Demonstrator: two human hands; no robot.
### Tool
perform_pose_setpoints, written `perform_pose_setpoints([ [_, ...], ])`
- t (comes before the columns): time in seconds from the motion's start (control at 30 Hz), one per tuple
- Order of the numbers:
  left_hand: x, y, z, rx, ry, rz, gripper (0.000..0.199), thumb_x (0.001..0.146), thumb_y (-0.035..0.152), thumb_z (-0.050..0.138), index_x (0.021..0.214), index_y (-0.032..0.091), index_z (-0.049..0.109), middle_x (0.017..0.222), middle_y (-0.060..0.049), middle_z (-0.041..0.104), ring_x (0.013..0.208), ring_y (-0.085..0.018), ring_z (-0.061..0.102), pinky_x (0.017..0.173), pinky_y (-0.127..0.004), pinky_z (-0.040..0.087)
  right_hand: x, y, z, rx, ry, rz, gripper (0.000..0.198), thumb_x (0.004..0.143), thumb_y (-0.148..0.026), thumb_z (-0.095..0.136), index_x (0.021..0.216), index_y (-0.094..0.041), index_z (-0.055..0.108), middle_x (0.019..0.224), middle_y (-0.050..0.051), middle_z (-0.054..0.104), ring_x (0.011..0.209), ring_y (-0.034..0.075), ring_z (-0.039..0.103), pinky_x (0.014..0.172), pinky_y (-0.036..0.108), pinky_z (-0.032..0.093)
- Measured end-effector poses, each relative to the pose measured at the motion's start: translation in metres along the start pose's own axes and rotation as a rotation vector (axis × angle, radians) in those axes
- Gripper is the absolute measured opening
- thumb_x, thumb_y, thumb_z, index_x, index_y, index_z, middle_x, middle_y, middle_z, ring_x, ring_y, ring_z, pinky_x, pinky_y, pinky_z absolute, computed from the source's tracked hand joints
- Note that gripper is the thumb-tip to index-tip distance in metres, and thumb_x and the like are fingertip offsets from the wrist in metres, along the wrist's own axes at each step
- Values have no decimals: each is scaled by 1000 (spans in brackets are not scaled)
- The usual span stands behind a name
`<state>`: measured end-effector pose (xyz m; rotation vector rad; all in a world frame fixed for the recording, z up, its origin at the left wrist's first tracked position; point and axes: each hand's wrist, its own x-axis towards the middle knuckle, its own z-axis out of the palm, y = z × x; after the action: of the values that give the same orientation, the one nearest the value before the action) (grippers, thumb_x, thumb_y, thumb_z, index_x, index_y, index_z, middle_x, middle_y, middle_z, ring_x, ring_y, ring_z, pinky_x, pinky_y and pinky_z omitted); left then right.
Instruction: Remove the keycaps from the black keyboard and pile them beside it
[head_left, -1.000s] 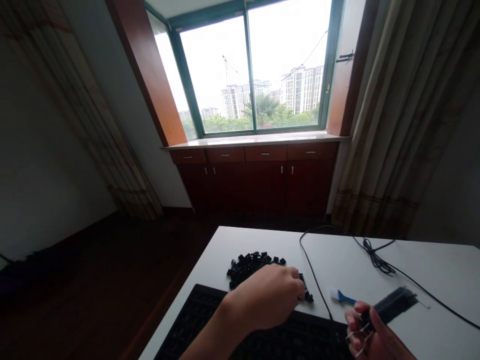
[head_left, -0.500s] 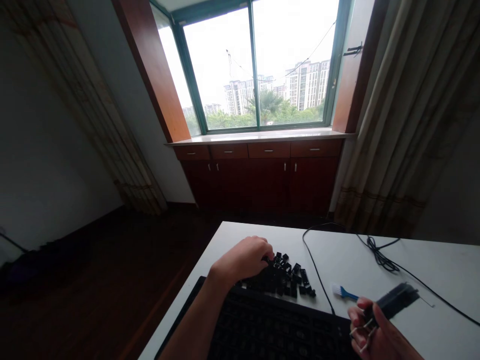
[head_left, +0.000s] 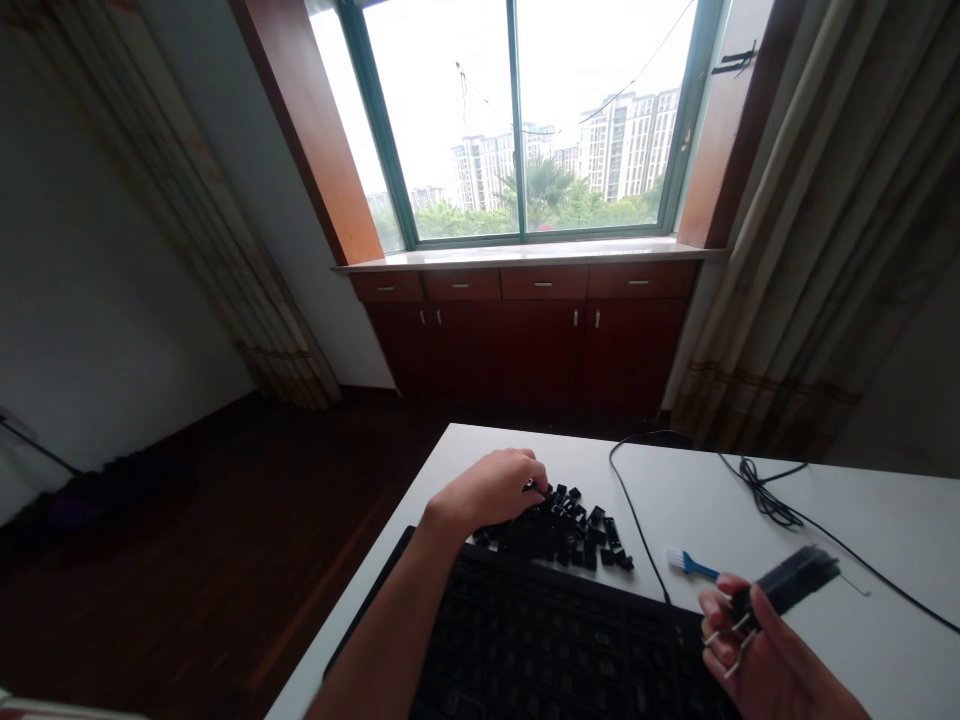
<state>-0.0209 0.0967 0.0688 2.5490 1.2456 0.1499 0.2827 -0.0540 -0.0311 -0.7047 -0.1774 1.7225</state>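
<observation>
My left hand [head_left: 499, 490] reaches over the keyboard to a pile of loose black keycaps [head_left: 574, 530]. Its thumb and fingers are pinched on a dark keycap at the pile's left edge, mostly hidden by the fingers. Nearer to me lies a black keyboard [head_left: 547, 640], partly covered by my left forearm. My right hand [head_left: 757, 635], at the lower right, is closed around a dark flat brush [head_left: 799, 580] whose bristles point right. Pale wire prongs [head_left: 731, 640], like those of a keycap puller, stick out between the same fingers.
On the white table [head_left: 855, 510] a small blue brush with white bristles [head_left: 694, 565] lies left of my right hand. A black cable [head_left: 637, 520] runs from the keyboard to the back, and a bundled cable [head_left: 765, 500] lies at the far right. Wooden cabinets [head_left: 540, 335] stand under the window.
The view has tipped down slightly, so the table sits higher. My left hand stays at the keycap pile, and the right hand keeps its hold with little movement.
</observation>
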Motion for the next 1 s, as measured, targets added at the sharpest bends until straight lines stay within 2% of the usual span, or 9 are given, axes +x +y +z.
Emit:
perform_pose_setpoints([
  [0.1, -2, 7, -4, -2, 2, 14, 17, 94, 33, 62, 101, 25, 75, 104, -3, 71, 90, -20, 67, 78, -27, 46, -1, -5, -3, -47, 88, -8, 31, 72, -28, 88, 98, -19, 75, 93, 5, 72, 78, 18, 68, 68, 29, 61],
  [0.2, -4, 19, -7, 3, -8, 62, 22, 95, 39, 60, 100, 23, 74, 100, -3, 71, 86, -20, 67, 74, -28, 45, -2, -12, 1, -105, 131, -88, 33, 69, -27, 90, 98, -20, 77, 91, 4, 71, 72, 16, 66, 64, 28, 62],
  [0.33, -4, 43, -8, -17, -19, 142, 24, 98, 40, 57, 100, 23, 73, 100, -3, 71, 85, -20, 68, 74, -28, 45, -3, -24, 9, -190, 93, -216, 23, 79, -31, 82, 98, -20, 78, 90, 4, 70, 74, 14, 64, 66, 22, 59],
  [0.4, -5, 56, -7, -29, -50, 194, 23, 99, 39, 56, 99, 24, 73, 100, -2, 72, 84, -19, 68, 73, -28, 45, -1, -30, 9, -275, 79, -257, 20, 79, -28, 80, 98, -20, 79, 92, 6, 71, 81, 16, 64, 73, 24, 59],
  [0.57, -7, 89, -3, -53, -125, 343, 18, 100, 34, 56, 102, 25, 72, 105, 0, 72, 91, -19, 68, 74, -28, 47, 5, -42, -2, -388, 39, -372, 18, 75, -19, 73, 91, -19, 80, 87, 5, 71, 81, 16, 63, 76, 22, 55],
  [0.67, -11, 109, 14, -50, -121, 407, 16, 99, 32, 58, 107, 24, 69, 107, -1, 71, 97, -21, 68, 85, -33, 50, 6, -42, -5, -453, -42, -384, 20, 80, -17, 66, 95, -21, 79, 88, 4, 70, 80, 16, 63, 74, 24, 53],
  [0.77, -19, 125, 45, -67, -75, 415, 27, 99, 38, 58, 120, 23, 64, 116, -5, 69, 102, -23, 66, 92, -39, 52, 5, -39, -2, -501, -100, -377, 19, 86, -18, 62, 98, -22, 77, 88, 4, 69, 77, 15, 62, 70, 25, 52],
  [0.9, -35, 132, 87, -107, 55, 376, 45, 98, 48, 56, 134, 20, 55, 130, -9, 64, 115, -28, 61, 99, -46, 52, 3, -35, 3, -617, -83, -396, 16, 92, -25, 62, 103, -22, 74, 93, 4, 69, 77, 16, 64, 67, 26, 53],
  [1.0, -46, 132, 104, -126, 144, 390, 58, 95, 56, 58, 136, 16, 53, 135, -13, 61, 121, -30, 59, 102, -48, 51, 2, -32, 6, -764, -50, -436, 20, 97, -36, 60, 105, -22, 72, 94, 4, 69, 77, 17, 66, 64, 27, 54],
])
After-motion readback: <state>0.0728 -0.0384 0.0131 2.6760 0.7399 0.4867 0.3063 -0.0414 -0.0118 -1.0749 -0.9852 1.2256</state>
